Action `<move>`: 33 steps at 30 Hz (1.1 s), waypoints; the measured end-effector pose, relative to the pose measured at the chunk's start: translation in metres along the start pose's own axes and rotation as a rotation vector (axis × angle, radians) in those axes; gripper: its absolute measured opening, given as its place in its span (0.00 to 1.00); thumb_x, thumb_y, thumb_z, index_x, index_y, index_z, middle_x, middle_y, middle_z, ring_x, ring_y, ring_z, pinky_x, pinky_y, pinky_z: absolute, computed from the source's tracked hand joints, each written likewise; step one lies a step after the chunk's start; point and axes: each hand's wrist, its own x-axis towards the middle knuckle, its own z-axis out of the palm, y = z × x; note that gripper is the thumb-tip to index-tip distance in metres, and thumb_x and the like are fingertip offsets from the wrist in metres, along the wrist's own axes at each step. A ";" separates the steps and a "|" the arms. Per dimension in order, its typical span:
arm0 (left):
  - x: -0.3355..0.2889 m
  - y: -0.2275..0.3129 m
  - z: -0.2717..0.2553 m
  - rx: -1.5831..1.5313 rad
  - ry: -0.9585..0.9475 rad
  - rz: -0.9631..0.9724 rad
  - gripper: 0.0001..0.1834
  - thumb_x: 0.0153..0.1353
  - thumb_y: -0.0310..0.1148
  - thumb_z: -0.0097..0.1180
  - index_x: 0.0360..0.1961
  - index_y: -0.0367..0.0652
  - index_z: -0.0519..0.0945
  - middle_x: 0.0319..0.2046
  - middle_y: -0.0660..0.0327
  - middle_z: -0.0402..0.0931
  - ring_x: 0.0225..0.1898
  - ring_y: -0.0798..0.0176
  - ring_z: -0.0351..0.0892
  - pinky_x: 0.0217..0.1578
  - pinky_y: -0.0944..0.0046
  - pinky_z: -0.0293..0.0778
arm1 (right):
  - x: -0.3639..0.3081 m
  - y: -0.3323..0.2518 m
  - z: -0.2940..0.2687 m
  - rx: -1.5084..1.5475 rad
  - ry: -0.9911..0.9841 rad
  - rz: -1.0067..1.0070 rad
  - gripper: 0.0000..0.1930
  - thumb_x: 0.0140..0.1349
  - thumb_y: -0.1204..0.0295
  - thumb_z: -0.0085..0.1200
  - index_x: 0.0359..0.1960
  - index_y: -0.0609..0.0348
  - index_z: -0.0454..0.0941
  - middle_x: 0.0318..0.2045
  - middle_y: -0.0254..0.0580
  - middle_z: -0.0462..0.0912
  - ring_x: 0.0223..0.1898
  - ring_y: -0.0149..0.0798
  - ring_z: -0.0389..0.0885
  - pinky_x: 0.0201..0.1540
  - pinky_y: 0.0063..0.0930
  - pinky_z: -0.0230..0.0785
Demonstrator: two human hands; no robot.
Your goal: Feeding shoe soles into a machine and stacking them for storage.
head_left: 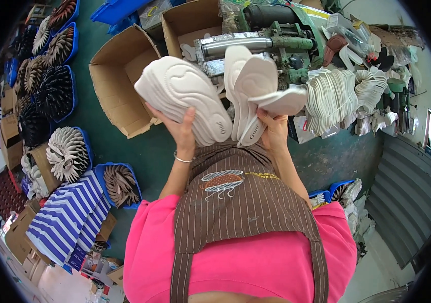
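Closest to my head cam: pink shirt (245,270), then the brown pinstriped apron (256,222) w/ a stitched-looking motif (223,182) on its front. Past that, both hands are up and busy, and here's the main action! L hand (177,134) has a thick stack of insoles (182,93), off-white, tilted, heel ends toward me; thumb pressed on the near edge, fingers wrapped round the outer side (thin bracelet (183,159) on that wrist, btw). R hand (275,132) pinches a smaller bunch, the fanned insoles (253,81), thumb on the lower part; its other fingers are partly hidden, so can't tell how each one sits. Two of that bunch stand up, another flops out to the R over the hand. The two lots sit side by side, v. close at the heels.

Beyond the hands: an open cardboard box (117,68) up L, and a green machine (296,43) w/ a shiny metal roller (238,46) straight ahead. R of it, a big pile of pale insoles (329,98) leans in a curved row, a second pile (370,86) next to it. Far L, blue tubs (73,91) stand in a line w/ black, brown and white pieces fanned inside. Far R, a grey corrugated panel (405,197).
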 end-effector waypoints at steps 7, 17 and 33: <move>0.016 -0.009 -0.036 -0.194 -0.033 -0.177 0.50 0.52 0.39 0.60 0.67 0.39 0.39 0.64 0.53 0.47 0.63 0.58 0.50 0.63 0.59 0.47 | 0.055 0.033 -0.015 -0.283 0.210 -0.044 0.15 0.49 0.84 0.57 0.41 0.69 0.77 0.38 0.39 0.80 0.41 0.33 0.77 0.48 0.27 0.67; 0.005 -0.028 -0.042 -0.297 -0.054 -0.334 0.35 0.59 0.53 0.47 0.59 0.39 0.60 0.51 0.54 0.69 0.50 0.57 0.72 0.51 0.57 0.70 | 0.028 0.039 -0.013 -0.556 0.188 -0.145 0.14 0.55 0.74 0.59 0.41 0.70 0.76 0.34 0.37 0.82 0.35 0.28 0.77 0.39 0.23 0.68; -0.008 -0.023 -0.042 -0.436 -0.151 -0.460 0.39 0.53 0.51 0.56 0.59 0.38 0.59 0.50 0.56 0.67 0.50 0.61 0.70 0.49 0.61 0.69 | 0.080 0.016 0.018 -0.536 -0.094 -0.142 0.14 0.62 0.70 0.52 0.45 0.68 0.73 0.34 0.40 0.81 0.33 0.26 0.77 0.35 0.21 0.70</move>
